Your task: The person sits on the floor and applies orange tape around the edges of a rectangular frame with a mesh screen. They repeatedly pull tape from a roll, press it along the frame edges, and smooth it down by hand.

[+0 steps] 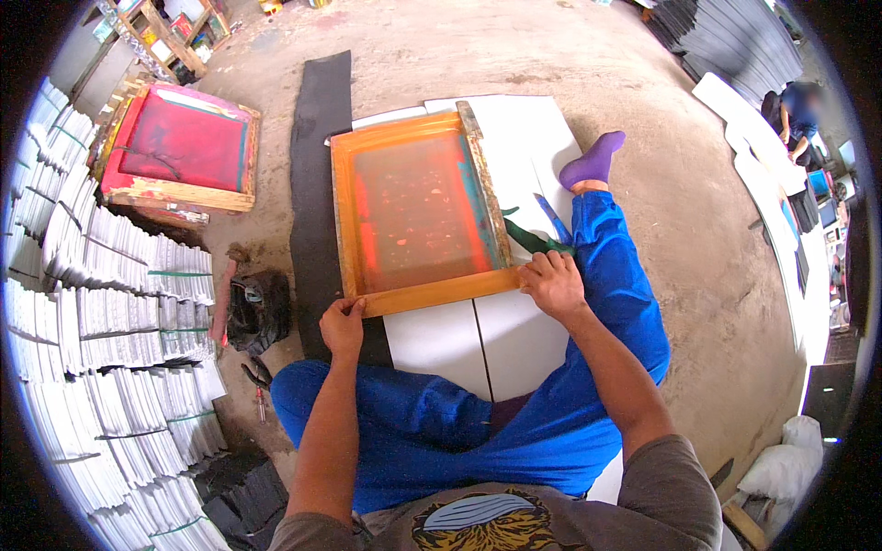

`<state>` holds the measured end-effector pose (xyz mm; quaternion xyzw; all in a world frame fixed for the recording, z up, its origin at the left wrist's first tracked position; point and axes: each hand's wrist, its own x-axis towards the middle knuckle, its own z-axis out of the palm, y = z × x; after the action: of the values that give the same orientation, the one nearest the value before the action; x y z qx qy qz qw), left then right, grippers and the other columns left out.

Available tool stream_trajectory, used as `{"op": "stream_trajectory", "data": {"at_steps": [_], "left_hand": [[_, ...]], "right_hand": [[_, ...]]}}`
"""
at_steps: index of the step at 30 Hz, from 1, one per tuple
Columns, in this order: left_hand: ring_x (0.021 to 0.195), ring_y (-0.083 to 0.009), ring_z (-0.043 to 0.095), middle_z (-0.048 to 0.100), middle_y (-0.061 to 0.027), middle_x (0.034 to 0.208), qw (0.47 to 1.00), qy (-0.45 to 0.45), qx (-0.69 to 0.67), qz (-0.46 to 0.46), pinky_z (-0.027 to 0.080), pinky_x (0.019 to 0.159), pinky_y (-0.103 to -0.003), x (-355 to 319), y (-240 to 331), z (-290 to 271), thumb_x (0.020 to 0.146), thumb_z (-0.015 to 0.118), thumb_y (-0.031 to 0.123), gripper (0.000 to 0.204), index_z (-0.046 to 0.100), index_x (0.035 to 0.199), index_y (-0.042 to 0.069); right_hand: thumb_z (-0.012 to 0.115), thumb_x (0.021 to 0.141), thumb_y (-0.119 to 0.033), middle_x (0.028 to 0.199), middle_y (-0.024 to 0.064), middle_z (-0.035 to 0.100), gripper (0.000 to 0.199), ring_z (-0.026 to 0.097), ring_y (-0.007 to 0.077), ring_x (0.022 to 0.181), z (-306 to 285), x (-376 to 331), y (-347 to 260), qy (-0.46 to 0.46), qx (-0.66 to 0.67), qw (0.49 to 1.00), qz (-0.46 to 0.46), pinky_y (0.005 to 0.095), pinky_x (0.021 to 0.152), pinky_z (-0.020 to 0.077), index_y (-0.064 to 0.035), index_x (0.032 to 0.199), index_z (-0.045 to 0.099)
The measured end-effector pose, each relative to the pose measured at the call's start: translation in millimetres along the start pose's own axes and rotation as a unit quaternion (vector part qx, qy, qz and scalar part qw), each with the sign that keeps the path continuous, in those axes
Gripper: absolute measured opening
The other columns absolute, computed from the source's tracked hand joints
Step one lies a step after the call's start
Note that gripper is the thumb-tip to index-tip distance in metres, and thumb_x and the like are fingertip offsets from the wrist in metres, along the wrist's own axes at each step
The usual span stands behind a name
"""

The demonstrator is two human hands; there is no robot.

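An orange wooden screen-printing frame [418, 209] with a reddish mesh lies on white sheets [514, 340] on the floor in front of me. My left hand [343, 324] grips its near left corner. At the near right corner, my right hand [551, 282] holds the frame's edge. A wooden squeegee [482, 179] rests along the frame's right side inside it. A dark green and blue tool [542, 237] lies on the white sheet just right of the frame, beside my blue trouser leg [616, 275].
A second red screen frame [184, 147] lies at the far left. Stacks of bundled white sheets [101, 321] fill the left side. A long black mat [317, 156] runs beside the frame, a black bag [259, 308] and pliers [257, 376] near it. Another person [801, 110] sits far right.
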<state>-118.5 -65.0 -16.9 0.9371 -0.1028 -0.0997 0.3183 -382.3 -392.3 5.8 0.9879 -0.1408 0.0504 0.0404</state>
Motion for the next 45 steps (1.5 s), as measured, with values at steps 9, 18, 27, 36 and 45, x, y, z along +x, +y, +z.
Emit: {"op": "stream_trajectory", "data": {"at_steps": [9,18,27,36,45], "left_hand": [[0.083,-0.0302,0.071,0.075,-0.0118,0.088,0.999,0.012,0.047,0.024,0.055,0.076,-0.042,-4,9,-1,0.087,0.078,0.025,0.022,0.078,0.096,0.006],[0.090,-0.0309,0.068,0.072,-0.0098,0.091,0.991,0.033,0.094,0.084,0.053,0.081,-0.044,-6,5,3,0.087,0.076,0.025,0.019,0.076,0.094,0.008],[0.090,-0.0324,0.069,0.072,-0.0110,0.093,0.994,0.015,0.078,0.074,0.054,0.081,-0.044,-4,7,5,0.087,0.076,0.025,0.020,0.075,0.095,0.007],[0.085,-0.0332,0.071,0.073,-0.0146,0.090,0.993,0.047,0.064,0.093,0.054,0.077,-0.044,-6,4,3,0.086,0.078,0.024,0.021,0.074,0.092,0.004],[0.084,-0.0307,0.072,0.074,-0.0144,0.089,0.997,0.017,0.063,0.040,0.055,0.077,-0.042,-6,11,1,0.086,0.077,0.021,0.019,0.075,0.094,0.004]], "right_hand": [[0.072,0.084,-0.035,0.110,0.0031,0.062,0.030,0.055,0.0272,0.110,-3,1,-3,-0.002,0.016,1.000,0.006,0.0504,0.100,0.0427,-0.0200,0.110,0.073],[0.064,0.091,-0.047,0.155,0.0194,0.042,0.065,0.028,0.0380,0.149,8,-5,-20,-0.087,-0.079,0.993,0.003,0.0619,0.119,0.0215,-0.0073,0.141,0.055],[0.042,0.091,-0.076,0.164,0.0222,0.027,0.105,0.018,0.0334,0.155,19,-5,-53,-0.150,-0.058,0.987,0.002,0.0531,0.125,0.0099,0.0032,0.157,0.026],[0.056,0.098,-0.049,0.138,0.0219,0.059,0.058,0.051,0.0372,0.135,-14,46,-1,-0.085,0.145,0.976,0.142,0.0492,0.109,0.0433,-0.0030,0.134,0.058],[0.059,0.094,-0.013,0.111,0.0236,0.072,0.026,0.071,0.0383,0.106,37,101,79,-0.151,0.077,0.912,0.373,0.0481,0.089,0.0581,-0.0003,0.114,0.066]]}}
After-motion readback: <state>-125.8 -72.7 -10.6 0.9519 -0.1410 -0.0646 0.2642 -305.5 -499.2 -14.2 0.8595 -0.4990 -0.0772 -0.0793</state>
